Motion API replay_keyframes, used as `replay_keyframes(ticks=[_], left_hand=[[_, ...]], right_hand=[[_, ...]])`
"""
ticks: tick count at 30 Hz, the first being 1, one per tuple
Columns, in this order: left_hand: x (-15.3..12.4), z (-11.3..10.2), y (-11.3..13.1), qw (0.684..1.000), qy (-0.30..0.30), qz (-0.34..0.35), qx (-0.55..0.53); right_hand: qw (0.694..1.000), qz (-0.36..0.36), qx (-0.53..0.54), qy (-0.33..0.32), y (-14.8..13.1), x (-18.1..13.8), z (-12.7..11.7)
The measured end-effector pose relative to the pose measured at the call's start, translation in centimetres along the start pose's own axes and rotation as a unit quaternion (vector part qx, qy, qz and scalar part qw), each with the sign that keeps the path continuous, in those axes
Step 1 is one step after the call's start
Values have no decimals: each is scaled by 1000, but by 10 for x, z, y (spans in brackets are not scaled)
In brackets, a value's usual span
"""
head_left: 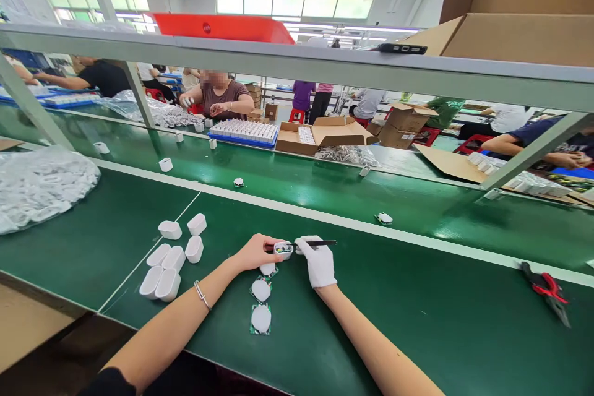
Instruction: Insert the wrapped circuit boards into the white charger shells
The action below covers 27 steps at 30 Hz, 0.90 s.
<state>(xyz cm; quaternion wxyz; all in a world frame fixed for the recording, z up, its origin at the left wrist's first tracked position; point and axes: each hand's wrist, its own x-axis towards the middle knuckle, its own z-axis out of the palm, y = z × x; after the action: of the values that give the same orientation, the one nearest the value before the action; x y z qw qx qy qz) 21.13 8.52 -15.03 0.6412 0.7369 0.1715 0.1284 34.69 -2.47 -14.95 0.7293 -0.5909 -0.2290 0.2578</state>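
Left hand [255, 252]: grips white cup [284, 256], middle of frame.
Right hand [318, 263]: pinches a black tool [328, 242] (a skinny one).
Little parts [283, 249] inside: might get scratched if the tool slips.

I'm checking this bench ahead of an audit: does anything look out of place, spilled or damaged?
I see nothing spilled or damaged. One mismatch: the right hand wears a white glove, while the left hand, holding a white housing, is bare.

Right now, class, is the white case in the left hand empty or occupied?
Occupied: greenish and dark parts show inside the open white case.
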Motion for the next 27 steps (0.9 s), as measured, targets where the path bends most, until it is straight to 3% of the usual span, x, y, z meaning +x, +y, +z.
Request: replay_keyframes(ticks=[5, 9, 11, 14, 16, 19, 23, 27], left_hand=[[0, 1, 1, 999, 3, 5, 32], [-5, 5, 8, 997, 16, 7, 76], [-10, 6, 14, 993, 34, 4, 111], [-13, 0, 27, 978, 84, -17, 188], [-5, -13, 38, 958, 130, -48, 251], [26, -46, 54, 908, 211, -125, 340], [72, -101, 63, 821, 321, -231, 412], [86, -141, 56, 758, 380, -295, 441]], right_hand=[[999, -26, 5, 39, 0, 6, -9], [997, -67, -32, 35, -2, 2, -14], [991, -106, -84, 0, -1, -4, -15], [967, -157, -165, -114, 2, -11, -13], [953, -161, -177, -183, 4, -13, -9], [955, -120, -144, -231, 7, -13, -4], [964, -57, -112, -236, 7, -11, -4], [961, -95, -132, -222, 4, -11, -8]])
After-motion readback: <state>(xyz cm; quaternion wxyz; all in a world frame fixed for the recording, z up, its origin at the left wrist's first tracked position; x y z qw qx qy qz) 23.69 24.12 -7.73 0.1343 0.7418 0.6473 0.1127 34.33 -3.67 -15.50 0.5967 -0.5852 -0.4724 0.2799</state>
